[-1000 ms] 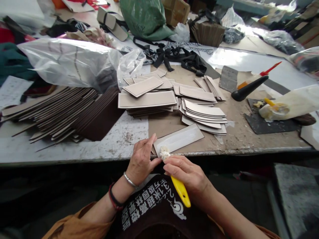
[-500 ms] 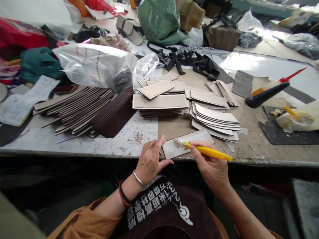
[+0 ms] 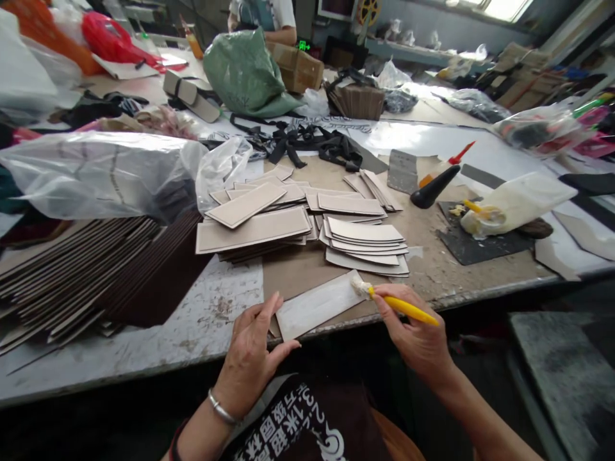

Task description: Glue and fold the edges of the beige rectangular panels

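Panel (image 3: 317,308) against spread left grip (image 3: 250,352); right grip (image 3: 420,336) pinches brush (image 3: 408,309); light bracing could allow skidding.

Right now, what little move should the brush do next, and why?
Probably a light sweep leftward, I'd say: the white bristles of the yellow-handled brush are at the right end of the flat, pale rectangular piece, with hardly any surface beyond them, while the bare left hand is at its other end.
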Demonstrator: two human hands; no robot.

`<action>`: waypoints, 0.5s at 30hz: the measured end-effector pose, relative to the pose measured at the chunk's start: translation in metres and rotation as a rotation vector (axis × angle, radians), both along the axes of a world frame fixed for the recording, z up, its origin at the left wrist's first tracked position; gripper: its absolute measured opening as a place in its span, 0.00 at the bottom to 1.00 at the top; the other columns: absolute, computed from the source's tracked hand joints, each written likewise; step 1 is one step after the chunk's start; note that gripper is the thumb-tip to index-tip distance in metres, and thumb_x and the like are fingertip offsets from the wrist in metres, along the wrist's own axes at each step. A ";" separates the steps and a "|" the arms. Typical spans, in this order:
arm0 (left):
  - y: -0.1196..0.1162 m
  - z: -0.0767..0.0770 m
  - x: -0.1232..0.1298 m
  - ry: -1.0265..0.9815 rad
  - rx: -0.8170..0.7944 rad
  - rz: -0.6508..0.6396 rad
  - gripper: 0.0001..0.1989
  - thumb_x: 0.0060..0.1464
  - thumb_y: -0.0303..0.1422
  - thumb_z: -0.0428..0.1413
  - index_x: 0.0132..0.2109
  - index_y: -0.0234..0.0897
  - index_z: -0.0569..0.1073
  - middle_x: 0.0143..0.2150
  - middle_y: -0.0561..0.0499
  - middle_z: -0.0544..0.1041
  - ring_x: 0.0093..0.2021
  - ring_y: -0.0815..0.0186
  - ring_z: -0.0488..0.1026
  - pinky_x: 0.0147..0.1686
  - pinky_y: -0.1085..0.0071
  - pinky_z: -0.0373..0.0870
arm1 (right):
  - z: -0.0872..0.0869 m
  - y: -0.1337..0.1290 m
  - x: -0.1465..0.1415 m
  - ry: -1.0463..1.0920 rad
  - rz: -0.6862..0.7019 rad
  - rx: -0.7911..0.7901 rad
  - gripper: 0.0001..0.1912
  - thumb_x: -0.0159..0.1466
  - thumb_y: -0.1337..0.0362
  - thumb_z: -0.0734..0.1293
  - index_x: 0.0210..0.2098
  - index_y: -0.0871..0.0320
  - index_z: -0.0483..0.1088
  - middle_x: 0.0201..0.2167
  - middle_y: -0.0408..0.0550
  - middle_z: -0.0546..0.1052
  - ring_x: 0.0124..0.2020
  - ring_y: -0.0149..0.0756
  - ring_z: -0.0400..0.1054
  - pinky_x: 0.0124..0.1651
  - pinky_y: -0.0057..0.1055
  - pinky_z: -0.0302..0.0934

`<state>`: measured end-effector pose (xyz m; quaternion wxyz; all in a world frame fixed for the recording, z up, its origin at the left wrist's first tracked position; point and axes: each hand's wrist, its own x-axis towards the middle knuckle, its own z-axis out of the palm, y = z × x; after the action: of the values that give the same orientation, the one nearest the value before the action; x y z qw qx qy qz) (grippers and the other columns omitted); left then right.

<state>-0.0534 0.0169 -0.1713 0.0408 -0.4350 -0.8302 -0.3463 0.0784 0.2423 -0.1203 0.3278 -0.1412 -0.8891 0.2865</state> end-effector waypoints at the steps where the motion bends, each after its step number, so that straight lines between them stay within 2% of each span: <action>1: 0.001 0.000 -0.001 -0.001 -0.009 -0.007 0.35 0.54 0.42 0.55 0.63 0.38 0.50 0.51 0.43 0.71 0.50 0.56 0.65 0.51 0.55 0.63 | 0.001 -0.005 0.001 -0.003 0.012 -0.018 0.05 0.63 0.69 0.63 0.37 0.57 0.70 0.34 0.48 0.73 0.37 0.37 0.69 0.43 0.34 0.64; 4: 0.003 0.001 -0.006 0.006 -0.026 -0.022 0.33 0.55 0.44 0.53 0.63 0.38 0.51 0.51 0.43 0.71 0.50 0.56 0.65 0.51 0.57 0.63 | 0.006 -0.013 0.001 -0.007 0.038 -0.112 0.04 0.63 0.68 0.63 0.36 0.57 0.69 0.33 0.47 0.73 0.36 0.36 0.68 0.41 0.32 0.64; 7: 0.006 -0.002 -0.011 0.047 -0.037 -0.051 0.33 0.55 0.45 0.52 0.63 0.38 0.52 0.50 0.44 0.72 0.49 0.57 0.66 0.49 0.59 0.65 | 0.023 0.001 -0.001 -0.003 0.018 -0.130 0.04 0.64 0.66 0.62 0.35 0.57 0.68 0.32 0.47 0.72 0.36 0.36 0.68 0.40 0.31 0.63; 9: 0.008 -0.006 -0.014 0.081 -0.044 -0.055 0.33 0.55 0.46 0.52 0.62 0.39 0.53 0.50 0.45 0.72 0.48 0.57 0.67 0.48 0.60 0.65 | 0.040 0.024 -0.004 0.016 -0.049 -0.069 0.05 0.65 0.65 0.60 0.35 0.57 0.67 0.34 0.47 0.72 0.38 0.37 0.68 0.41 0.32 0.62; 12: 0.012 -0.013 -0.015 0.122 -0.055 -0.030 0.32 0.54 0.47 0.53 0.62 0.42 0.55 0.50 0.45 0.72 0.48 0.57 0.68 0.46 0.61 0.65 | 0.060 0.075 -0.015 0.003 -0.151 0.066 0.09 0.66 0.60 0.58 0.35 0.57 0.67 0.34 0.49 0.73 0.37 0.38 0.68 0.40 0.33 0.61; 15: 0.013 -0.018 -0.017 0.128 -0.072 -0.004 0.31 0.54 0.48 0.52 0.62 0.44 0.55 0.51 0.44 0.71 0.49 0.56 0.68 0.47 0.60 0.64 | 0.061 0.132 -0.038 -0.228 -0.285 0.114 0.12 0.65 0.58 0.56 0.38 0.57 0.66 0.28 0.47 0.72 0.30 0.38 0.68 0.34 0.31 0.60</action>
<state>-0.0709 0.0297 -0.1896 0.0774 -0.4589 -0.8370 -0.2877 0.0401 0.3744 -0.0596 0.2696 -0.2784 -0.9063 0.1687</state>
